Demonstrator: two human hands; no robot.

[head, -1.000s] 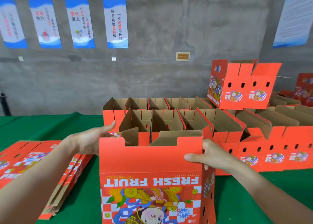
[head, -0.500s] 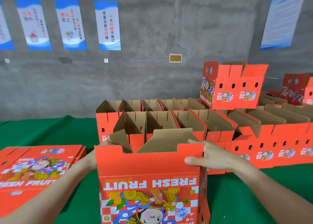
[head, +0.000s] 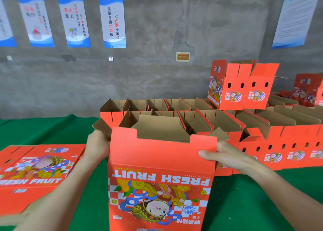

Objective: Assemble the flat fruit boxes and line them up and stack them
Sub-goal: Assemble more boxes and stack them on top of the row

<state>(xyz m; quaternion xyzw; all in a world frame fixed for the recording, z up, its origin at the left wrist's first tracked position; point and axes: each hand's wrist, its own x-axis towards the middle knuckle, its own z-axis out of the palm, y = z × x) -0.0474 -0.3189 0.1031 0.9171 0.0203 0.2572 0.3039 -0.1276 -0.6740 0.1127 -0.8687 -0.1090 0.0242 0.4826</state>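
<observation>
Box [head: 160,169]: standing on the worktop [head: 244,192] before me; I'm judging it light, thin, easily creased.
Hold: left hand [head: 97,146] and right hand [head: 225,154] fingers [head: 206,155] are clamping its upper side edges.
Beyond: assembled boxes [head: 192,118] behind, flat stack [head: 35,169] left.

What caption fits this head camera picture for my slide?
Left hand and right hand hold a red fruit box before assembled boxes.

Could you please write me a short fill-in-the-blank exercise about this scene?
The left hand and right hand grip an upright box printed FRESH ____.
The flat boxes lie to the person's ____.
The table cover is ____.
Missing words: FRUIT; left; green.
</observation>
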